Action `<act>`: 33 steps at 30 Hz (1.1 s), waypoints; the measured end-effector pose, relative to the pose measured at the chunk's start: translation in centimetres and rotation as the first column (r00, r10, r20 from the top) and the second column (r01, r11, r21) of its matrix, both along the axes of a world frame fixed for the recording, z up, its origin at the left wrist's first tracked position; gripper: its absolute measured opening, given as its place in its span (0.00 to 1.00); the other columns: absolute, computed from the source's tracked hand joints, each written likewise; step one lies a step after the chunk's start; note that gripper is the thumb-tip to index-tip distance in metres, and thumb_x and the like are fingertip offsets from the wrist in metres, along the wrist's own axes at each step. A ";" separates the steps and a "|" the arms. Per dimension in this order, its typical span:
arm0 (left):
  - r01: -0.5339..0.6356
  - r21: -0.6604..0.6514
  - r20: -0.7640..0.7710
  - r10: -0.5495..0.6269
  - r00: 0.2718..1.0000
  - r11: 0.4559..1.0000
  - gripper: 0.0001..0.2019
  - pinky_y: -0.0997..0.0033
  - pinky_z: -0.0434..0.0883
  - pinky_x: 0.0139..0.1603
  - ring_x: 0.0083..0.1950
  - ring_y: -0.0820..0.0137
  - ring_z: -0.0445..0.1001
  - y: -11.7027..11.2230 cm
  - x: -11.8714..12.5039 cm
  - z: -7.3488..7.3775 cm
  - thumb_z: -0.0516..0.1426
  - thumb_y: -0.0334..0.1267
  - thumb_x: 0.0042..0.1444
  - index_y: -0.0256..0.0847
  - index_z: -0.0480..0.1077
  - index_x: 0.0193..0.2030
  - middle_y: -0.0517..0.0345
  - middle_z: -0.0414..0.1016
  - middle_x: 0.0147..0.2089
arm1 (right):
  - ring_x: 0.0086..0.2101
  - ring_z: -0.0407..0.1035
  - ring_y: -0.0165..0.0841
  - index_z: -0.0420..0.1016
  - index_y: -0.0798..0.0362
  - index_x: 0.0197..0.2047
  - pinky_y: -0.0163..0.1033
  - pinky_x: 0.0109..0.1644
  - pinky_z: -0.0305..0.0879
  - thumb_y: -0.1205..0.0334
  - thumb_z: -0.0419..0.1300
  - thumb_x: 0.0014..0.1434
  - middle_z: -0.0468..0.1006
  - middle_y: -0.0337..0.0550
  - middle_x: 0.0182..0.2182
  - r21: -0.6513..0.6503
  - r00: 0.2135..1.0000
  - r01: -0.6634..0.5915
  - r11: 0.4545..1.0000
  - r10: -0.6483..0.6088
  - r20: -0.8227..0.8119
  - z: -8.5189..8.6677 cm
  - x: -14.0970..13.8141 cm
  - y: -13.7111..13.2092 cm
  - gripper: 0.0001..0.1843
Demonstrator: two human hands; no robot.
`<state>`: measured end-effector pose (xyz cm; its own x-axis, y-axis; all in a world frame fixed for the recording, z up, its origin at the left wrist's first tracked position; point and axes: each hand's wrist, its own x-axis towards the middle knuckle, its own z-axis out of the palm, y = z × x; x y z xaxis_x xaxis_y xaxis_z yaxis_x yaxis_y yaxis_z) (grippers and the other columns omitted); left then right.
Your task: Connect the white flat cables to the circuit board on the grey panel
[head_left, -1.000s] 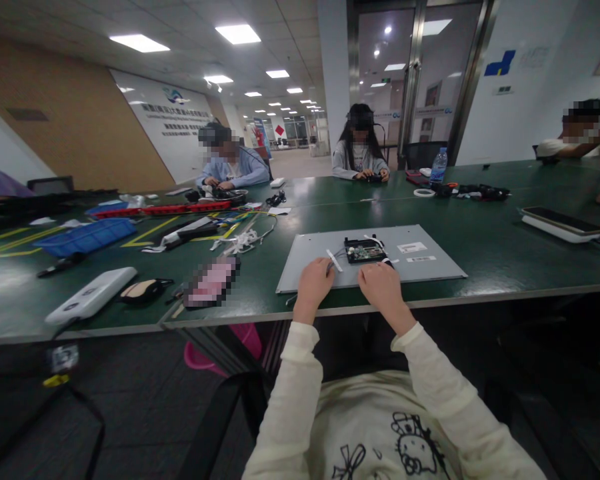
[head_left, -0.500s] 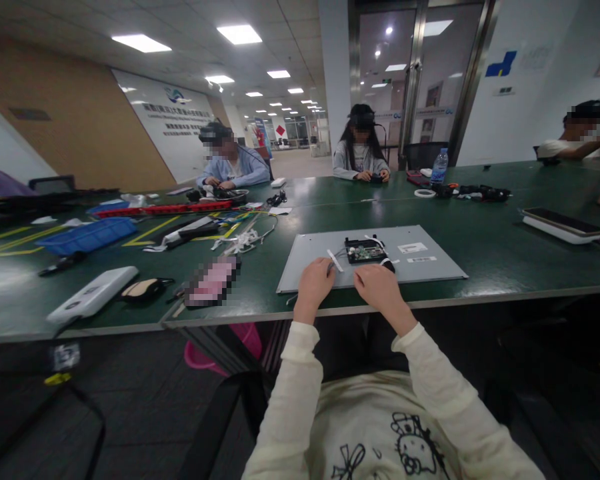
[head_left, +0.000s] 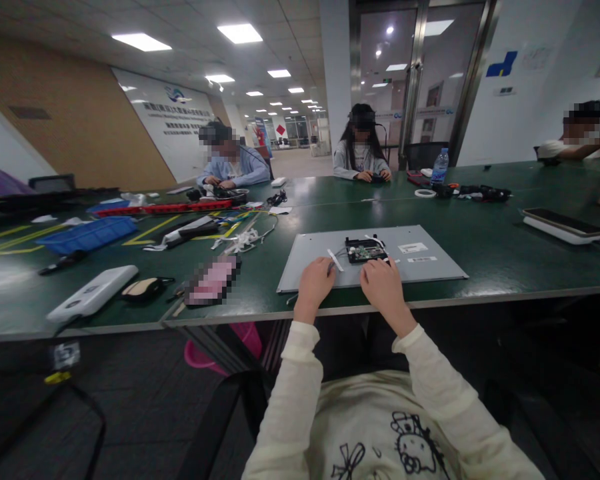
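Note:
A flat grey panel (head_left: 320,250) lies on the table in front of me, with a black open housing (head_left: 351,250) on it that shows a green circuit board (head_left: 365,253). My left hand (head_left: 316,283) is closed at the panel's near left part, on a thin grey cable with a white tag (head_left: 335,260); the cable runs toward the housing. At the housing's near right corner my right hand (head_left: 381,283) has its fingers bent together. What lies under those fingers is hidden.
Left of the panel are a pink-faced phone (head_left: 213,280), tangled white cords (head_left: 245,241), a white power bank (head_left: 94,293) and a blue tray (head_left: 91,235). A phone on a white block (head_left: 563,225) lies right. The table's front edge is close. Co-workers sit across and at right.
My right hand has shifted slightly right and now covers the dark piece beside the housing's near right corner. My left hand stays where it was.

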<state>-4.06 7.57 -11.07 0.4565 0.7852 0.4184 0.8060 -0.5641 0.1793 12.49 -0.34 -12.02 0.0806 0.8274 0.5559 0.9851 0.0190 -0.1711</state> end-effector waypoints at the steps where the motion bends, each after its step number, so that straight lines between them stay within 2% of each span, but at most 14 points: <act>1: 0.001 -0.001 -0.004 -0.001 1.000 1.000 0.12 0.67 0.68 0.54 0.51 0.64 0.74 0.0 0.0 0.0 0.51 0.33 0.62 0.39 0.71 0.50 0.50 0.75 0.50 | 0.45 0.68 0.38 0.75 0.55 0.37 0.49 0.61 0.46 0.64 0.48 0.65 0.77 0.49 0.39 -0.020 1.000 0.015 1.000 -0.015 -0.002 0.0 0.0 0.0 0.15; 9: 0.003 -0.002 0.007 -0.003 1.000 1.000 0.12 0.67 0.68 0.54 0.51 0.64 0.74 0.0 0.0 0.0 0.51 0.32 0.62 0.39 0.71 0.50 0.50 0.75 0.50 | 0.41 0.70 0.38 0.74 0.55 0.41 0.44 0.53 0.53 0.63 0.48 0.66 0.78 0.50 0.39 -0.096 1.000 -0.002 0.995 0.005 0.024 0.4 0.1 0.2 0.14; 19: 0.005 -0.006 0.020 -0.005 1.000 1.000 0.12 0.66 0.68 0.54 0.51 0.63 0.74 0.2 -0.1 -0.1 0.52 0.32 0.61 0.39 0.71 0.50 0.49 0.75 0.50 | 0.42 0.70 0.37 0.76 0.55 0.42 0.42 0.55 0.54 0.64 0.48 0.66 0.78 0.48 0.40 -0.064 0.998 -0.051 0.997 0.053 0.032 0.1 0.0 0.2 0.14; 25: -0.005 0.002 -0.001 0.005 1.000 1.000 0.12 0.67 0.69 0.52 0.50 0.63 0.74 -0.1 0.1 0.1 0.52 0.32 0.62 0.39 0.71 0.50 0.50 0.75 0.50 | 0.40 0.70 0.36 0.76 0.54 0.42 0.40 0.51 0.57 0.64 0.48 0.66 0.79 0.47 0.39 -0.066 0.992 -0.114 0.991 0.118 0.045 0.4 -0.1 -0.2 0.15; 29: 0.006 0.033 0.008 -0.006 1.000 0.999 0.10 0.67 0.69 0.51 0.49 0.64 0.74 -0.2 0.1 0.2 0.51 0.31 0.62 0.39 0.71 0.47 0.50 0.75 0.48 | 0.41 0.71 0.36 0.77 0.53 0.42 0.38 0.48 0.60 0.64 0.49 0.66 0.79 0.46 0.39 -0.064 0.970 -0.242 0.968 0.243 0.009 0.4 -0.2 -0.6 0.14; 33: 0.012 0.066 0.039 -0.014 0.999 0.998 0.10 0.68 0.69 0.51 0.49 0.65 0.74 0.0 0.1 0.3 0.50 0.30 0.62 0.39 0.71 0.45 0.51 0.75 0.48 | 0.43 0.71 0.34 0.77 0.52 0.43 0.38 0.50 0.62 0.64 0.52 0.65 0.79 0.45 0.41 -0.018 0.892 -0.452 0.892 0.451 -0.035 0.2 -0.2 -1.1 0.13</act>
<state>-3.95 7.52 -10.81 0.4486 0.7495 0.4869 0.7917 -0.5860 0.1726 12.28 -1.42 -11.79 -0.2892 0.7919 0.5378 0.8657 0.4561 -0.2062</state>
